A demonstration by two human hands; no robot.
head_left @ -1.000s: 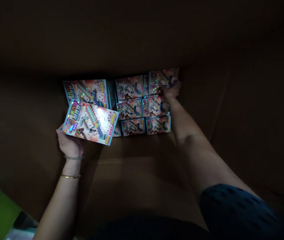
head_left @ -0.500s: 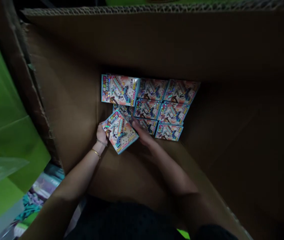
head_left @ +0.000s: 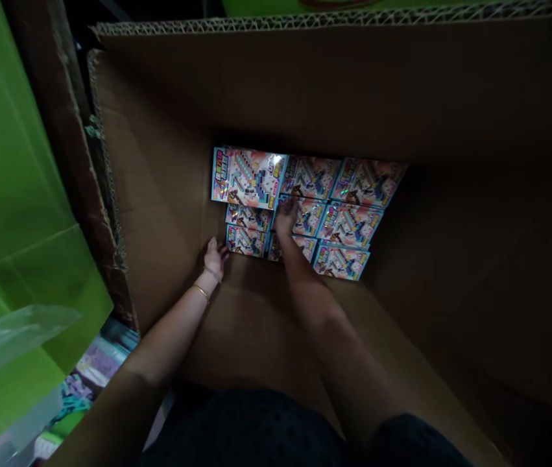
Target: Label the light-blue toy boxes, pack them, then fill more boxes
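Flat, colourful printed boxes, each with a pixel-style sword picture, lie in rows at the bottom of a deep cardboard carton (head_left: 168,188). My left hand (head_left: 215,258) is open, its fingers apart, beside the lower-left printed box (head_left: 246,240) near the carton's left wall. Farther in, my right hand (head_left: 286,217) rests over the middle of the rows, fingers partly bent and dim, with no box seen in its grasp. Its fingertips are by the lower right corner of the upper-left printed box (head_left: 246,176), which sits higher than its neighbours.
The carton's thick corrugated edge (head_left: 305,23) runs across the top of the view. Outside to the left are a bright green panel (head_left: 23,194), clear plastic film (head_left: 17,334) and a pile of coloured items (head_left: 81,389). The carton's right side is in deep shadow.
The printed box that both hands held tilted has been let go and now lies flat at the lower left of the rows. My right hand has moved up over the middle boxes.
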